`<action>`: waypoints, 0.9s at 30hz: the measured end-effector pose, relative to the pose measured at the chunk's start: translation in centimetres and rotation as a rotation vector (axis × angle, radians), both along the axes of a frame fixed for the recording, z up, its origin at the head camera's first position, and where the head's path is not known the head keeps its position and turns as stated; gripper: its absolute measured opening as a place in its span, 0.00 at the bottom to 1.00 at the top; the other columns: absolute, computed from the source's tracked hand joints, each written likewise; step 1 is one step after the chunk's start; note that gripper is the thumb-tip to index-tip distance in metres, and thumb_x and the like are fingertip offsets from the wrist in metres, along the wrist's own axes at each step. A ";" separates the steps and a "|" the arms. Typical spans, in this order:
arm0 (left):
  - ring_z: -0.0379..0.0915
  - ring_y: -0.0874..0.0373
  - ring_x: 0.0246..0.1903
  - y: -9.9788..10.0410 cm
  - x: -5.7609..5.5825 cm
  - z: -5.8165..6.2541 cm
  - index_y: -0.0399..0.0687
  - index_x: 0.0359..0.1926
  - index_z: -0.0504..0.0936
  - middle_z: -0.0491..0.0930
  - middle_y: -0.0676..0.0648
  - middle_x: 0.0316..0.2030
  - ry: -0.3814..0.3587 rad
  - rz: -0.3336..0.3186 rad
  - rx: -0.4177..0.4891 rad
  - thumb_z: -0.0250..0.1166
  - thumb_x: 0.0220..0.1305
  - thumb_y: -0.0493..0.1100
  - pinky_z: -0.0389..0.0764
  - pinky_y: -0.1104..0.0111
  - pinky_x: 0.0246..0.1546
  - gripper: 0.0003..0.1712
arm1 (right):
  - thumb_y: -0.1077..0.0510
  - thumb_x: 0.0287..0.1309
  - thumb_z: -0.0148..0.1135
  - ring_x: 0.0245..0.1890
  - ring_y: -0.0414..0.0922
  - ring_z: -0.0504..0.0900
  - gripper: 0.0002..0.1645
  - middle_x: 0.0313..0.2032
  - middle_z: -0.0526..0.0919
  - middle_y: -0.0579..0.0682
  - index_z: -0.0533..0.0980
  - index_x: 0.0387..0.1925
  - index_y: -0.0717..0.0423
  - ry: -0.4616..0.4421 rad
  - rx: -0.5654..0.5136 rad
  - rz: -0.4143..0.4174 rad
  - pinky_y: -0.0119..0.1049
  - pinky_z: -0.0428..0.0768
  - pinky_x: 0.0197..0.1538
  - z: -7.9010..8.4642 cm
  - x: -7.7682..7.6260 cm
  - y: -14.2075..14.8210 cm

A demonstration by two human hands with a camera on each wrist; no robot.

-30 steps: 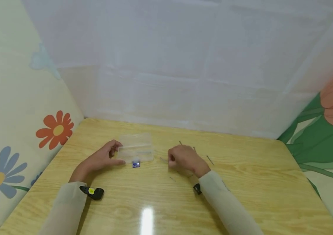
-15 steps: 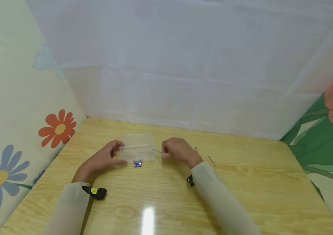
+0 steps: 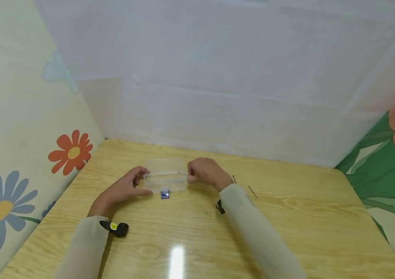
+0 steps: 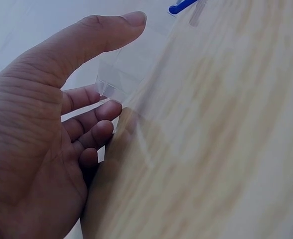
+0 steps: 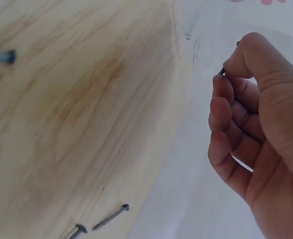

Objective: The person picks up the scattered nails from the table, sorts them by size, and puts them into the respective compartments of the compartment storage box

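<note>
A clear plastic box [image 3: 174, 186] stands on the table, its transparent lid [image 3: 164, 164] swung back and a blue latch [image 3: 165, 194] at the front. My left hand [image 3: 124, 188] holds the box's left end, thumb along the front edge and fingers bent at the back corner, as the left wrist view [image 4: 42, 114] also shows in part. Between thumb and index finger, my right hand [image 3: 207, 172] pinches a thin metal nail [image 3: 182, 174]. That nail points left over the box's right side; most of it is hidden by the fingers in the right wrist view.
Right of the box, several loose nails lie on the wooden table [image 3: 288, 217]: one nail [image 3: 253, 192] farthest right, another nail [image 3: 234, 179] beside the right wrist, and a smaller piece [image 3: 208, 213] nearer me. A white cloth [image 3: 197, 77] hangs behind the table.
My right hand has moved left and slightly away from me, bringing the nail from the tabletop to over the box. My left hand keeps its hold on the box.
</note>
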State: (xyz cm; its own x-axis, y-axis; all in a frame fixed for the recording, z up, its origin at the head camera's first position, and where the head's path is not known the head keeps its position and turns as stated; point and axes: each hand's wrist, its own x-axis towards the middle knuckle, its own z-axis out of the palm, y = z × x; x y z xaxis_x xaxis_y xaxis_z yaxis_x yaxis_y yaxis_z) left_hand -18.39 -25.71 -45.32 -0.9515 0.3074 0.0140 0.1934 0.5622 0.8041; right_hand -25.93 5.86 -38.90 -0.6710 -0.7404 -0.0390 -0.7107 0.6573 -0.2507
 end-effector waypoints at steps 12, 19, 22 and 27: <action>0.61 0.49 0.44 0.2 0.1 -0.1 0.39 0.65 0.69 0.67 0.43 0.47 -0.013 0.008 0.016 0.79 0.58 0.50 0.66 0.61 0.43 0.42 | 0.62 0.57 0.65 0.27 0.38 0.74 0.04 0.26 0.78 0.40 0.80 0.30 0.50 -0.020 0.009 0.027 0.33 0.74 0.35 -0.1 -0.1 -1.7; 0.61 0.49 0.43 0.2 0.1 -0.2 0.39 0.65 0.69 0.67 0.42 0.47 -0.006 0.019 0.007 0.80 0.58 0.50 0.67 0.61 0.43 0.41 | 0.63 0.58 0.65 0.27 0.38 0.74 0.05 0.27 0.78 0.41 0.80 0.31 0.50 -0.020 -0.015 0.050 0.32 0.75 0.37 -0.2 -0.1 -2.4; 0.62 0.49 0.44 0.2 -0.1 -0.3 0.40 0.65 0.70 0.67 0.43 0.47 -0.007 0.023 0.005 0.80 0.57 0.51 0.67 0.61 0.43 0.42 | 0.64 0.60 0.64 0.29 0.38 0.74 0.07 0.28 0.78 0.41 0.79 0.31 0.49 -0.003 -0.037 0.046 0.32 0.75 0.38 -0.2 -0.1 -2.5; 0.62 0.50 0.43 0.1 -0.3 -0.5 0.40 0.64 0.70 0.67 0.44 0.47 0.004 0.023 -0.001 0.80 0.57 0.51 0.67 0.61 0.43 0.41 | 0.64 0.64 0.62 0.32 0.39 0.74 0.08 0.32 0.79 0.41 0.77 0.31 0.47 -0.003 -0.063 0.034 0.33 0.74 0.40 0.1 0.0 -2.2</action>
